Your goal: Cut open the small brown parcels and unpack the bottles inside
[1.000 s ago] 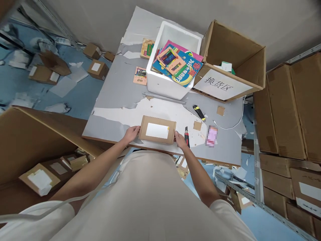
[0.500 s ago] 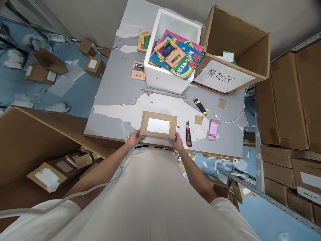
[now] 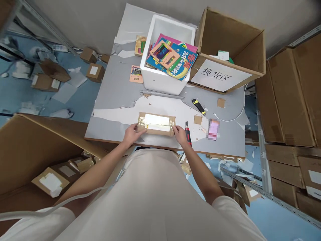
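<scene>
A flat brown cardboard box [image 3: 156, 130] is held at the table's near side, with white labels and shiny clear tape on the face toward me. My left hand [image 3: 133, 134] grips its left end, thumb on the front edge. At the opposite end, my right hand [image 3: 179, 134] is closed on the right edge. Just right of that hand lies a red-and-black utility knife [image 3: 188, 134], its lower part near my wrist. Farther back is a yellow-and-black utility knife [image 3: 199, 106].
On the table [image 3: 107, 97] stand a white foam box [image 3: 163, 82] with books and a large carton [image 3: 240, 78] with a handwritten sign. Cardboard scraps [image 3: 198, 119], a blurred pink item [image 3: 213, 129] and a white cable [image 3: 233, 119] lie right. A big open carton [image 3: 50, 134] is at left.
The cardboard box has been turned over: its plain face with one label has given way to a taped face with labels. Both hands have shifted their hold on its ends.
</scene>
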Available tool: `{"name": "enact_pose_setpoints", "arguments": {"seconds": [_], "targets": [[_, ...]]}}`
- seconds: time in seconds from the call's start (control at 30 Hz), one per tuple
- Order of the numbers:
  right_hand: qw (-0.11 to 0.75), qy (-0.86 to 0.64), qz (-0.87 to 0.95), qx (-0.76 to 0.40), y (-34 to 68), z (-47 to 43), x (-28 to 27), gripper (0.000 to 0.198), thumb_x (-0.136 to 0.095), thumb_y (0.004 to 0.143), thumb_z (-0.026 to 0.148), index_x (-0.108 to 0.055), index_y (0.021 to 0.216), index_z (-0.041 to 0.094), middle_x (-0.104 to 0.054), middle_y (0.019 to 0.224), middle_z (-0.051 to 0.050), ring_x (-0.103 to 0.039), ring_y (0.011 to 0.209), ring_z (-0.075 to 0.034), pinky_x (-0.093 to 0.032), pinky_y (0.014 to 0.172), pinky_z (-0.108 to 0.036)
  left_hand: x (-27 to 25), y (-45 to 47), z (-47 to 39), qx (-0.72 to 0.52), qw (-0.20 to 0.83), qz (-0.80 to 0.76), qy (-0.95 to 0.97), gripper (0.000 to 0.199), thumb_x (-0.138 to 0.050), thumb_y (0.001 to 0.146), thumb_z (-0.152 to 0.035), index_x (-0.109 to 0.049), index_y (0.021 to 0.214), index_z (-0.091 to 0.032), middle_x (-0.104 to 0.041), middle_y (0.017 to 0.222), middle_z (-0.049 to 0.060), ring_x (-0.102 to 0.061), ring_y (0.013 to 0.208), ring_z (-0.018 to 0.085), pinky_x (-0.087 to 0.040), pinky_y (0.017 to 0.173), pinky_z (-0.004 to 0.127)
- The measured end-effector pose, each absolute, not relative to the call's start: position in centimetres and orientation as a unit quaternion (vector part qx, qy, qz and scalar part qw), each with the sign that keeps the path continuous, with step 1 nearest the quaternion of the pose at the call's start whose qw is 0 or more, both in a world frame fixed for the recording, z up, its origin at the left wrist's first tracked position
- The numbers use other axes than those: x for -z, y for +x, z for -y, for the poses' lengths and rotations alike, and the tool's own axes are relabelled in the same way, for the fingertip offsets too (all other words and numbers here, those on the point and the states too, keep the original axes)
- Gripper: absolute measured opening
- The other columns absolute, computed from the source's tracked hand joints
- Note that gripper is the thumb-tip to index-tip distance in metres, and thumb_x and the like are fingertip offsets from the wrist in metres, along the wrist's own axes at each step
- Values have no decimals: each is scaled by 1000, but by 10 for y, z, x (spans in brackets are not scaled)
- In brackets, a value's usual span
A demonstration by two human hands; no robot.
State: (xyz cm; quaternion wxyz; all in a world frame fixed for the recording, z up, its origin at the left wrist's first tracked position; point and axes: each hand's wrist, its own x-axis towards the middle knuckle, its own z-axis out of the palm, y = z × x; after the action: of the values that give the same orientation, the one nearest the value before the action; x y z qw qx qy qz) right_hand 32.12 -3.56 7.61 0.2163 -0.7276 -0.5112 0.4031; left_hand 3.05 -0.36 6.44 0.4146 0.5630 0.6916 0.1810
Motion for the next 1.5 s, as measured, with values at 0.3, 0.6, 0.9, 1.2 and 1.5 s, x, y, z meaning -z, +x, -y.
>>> {"name": "enact_pose_setpoints", "arguments": {"seconds": [0.3, 0.6, 0.9, 1.2, 1.5], "targets": [[244, -703, 492, -451, 346, 40, -55, 42, -34, 93, 47, -61, 107, 18, -68, 97, -6, -62, 75, -17, -48, 77, -30, -63, 48, 2, -208, 412, -730, 504, 72, -71, 61, -58, -60, 116, -12, -64, 109, 13, -61, 95, 26, -48, 87, 39], [48, -830, 480, -280, 411, 82, -16, 54, -65, 75, 36, -48, 121, 16, -52, 121, -16, -49, 115, -30, -39, 97, -43, -61, 80, 22, -311, 157, -668, 658, 27, -58, 83, -38, -66, 103, -21, -59, 111, 13, -51, 115, 29, -37, 102, 50], [17, -808, 484, -337, 419, 67, -15, 60, -53, 79, 23, -37, 137, 19, -52, 124, -16, -56, 109, -30, -43, 93, -47, -51, 85, 32, -287, 157, -602, 728, 29, -50, 88, -36, -62, 110, -20, -59, 119, 14, -47, 125, 28, -37, 106, 50], [285, -663, 612, -325, 396, 20, -95, 69, -37, 87, 23, -14, 152, 17, -38, 146, -14, -43, 128, -25, -38, 106, -43, -49, 83, 34, -260, 170, -599, 738, 39, -58, 82, -43, -59, 115, -20, -55, 124, 15, -43, 128, 32, -34, 107, 53], [-40, -390, 877, -276, 293, -32, -143, 69, -36, 88, 5, -25, 149, 36, -56, 124, -6, -63, 92, -19, -49, 80, -30, -38, 75, 31, -264, 191, -579, 747, 36, -57, 84, -42, -60, 113, -19, -53, 130, 17, -44, 127, 33, -33, 107, 51]]}}
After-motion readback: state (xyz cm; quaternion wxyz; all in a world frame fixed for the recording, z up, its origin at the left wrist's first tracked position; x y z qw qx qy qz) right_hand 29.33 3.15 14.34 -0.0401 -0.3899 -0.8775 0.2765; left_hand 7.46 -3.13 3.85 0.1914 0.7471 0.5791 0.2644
